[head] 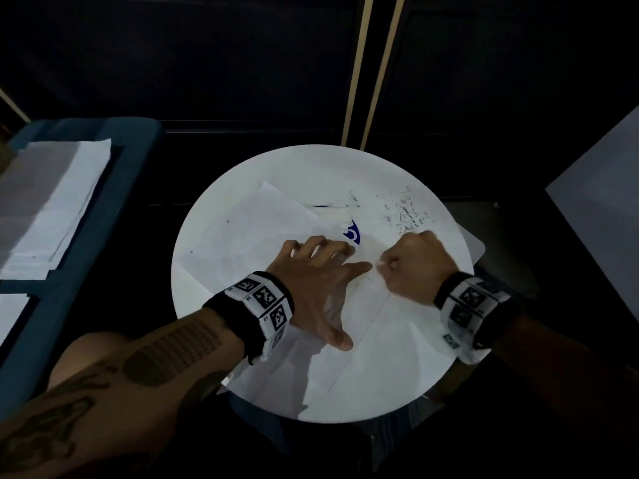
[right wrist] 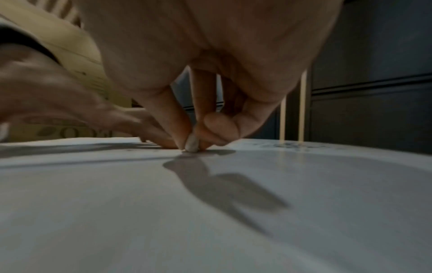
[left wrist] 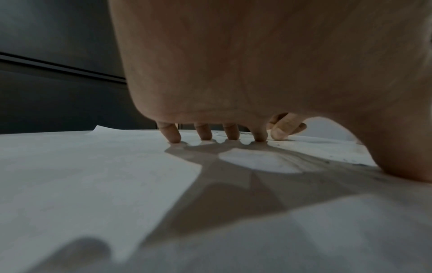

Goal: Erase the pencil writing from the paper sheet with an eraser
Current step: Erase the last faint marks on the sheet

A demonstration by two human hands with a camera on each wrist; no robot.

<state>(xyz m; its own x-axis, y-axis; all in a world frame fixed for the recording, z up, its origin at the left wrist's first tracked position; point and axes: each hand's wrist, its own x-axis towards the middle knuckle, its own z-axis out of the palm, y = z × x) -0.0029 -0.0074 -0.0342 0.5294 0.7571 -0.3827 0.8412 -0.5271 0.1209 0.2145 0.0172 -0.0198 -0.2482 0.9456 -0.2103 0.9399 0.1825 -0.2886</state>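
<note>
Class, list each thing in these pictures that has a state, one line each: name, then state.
Left hand: fingers spread, pressing the sheet flat.
Right hand: pinches the eraser.
Eraser: tip down, touching the sheet.
Sheet: creased, lying flat on the table, held down.
Table: strewn with dark crumbs at its far right.
Paper stack: lying flat, off to the left, untouched.

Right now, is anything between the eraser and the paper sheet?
Nothing visible. The right hand pinches the eraser, its tip on the paper sheet; the left hand presses the sheet beside it.
</note>
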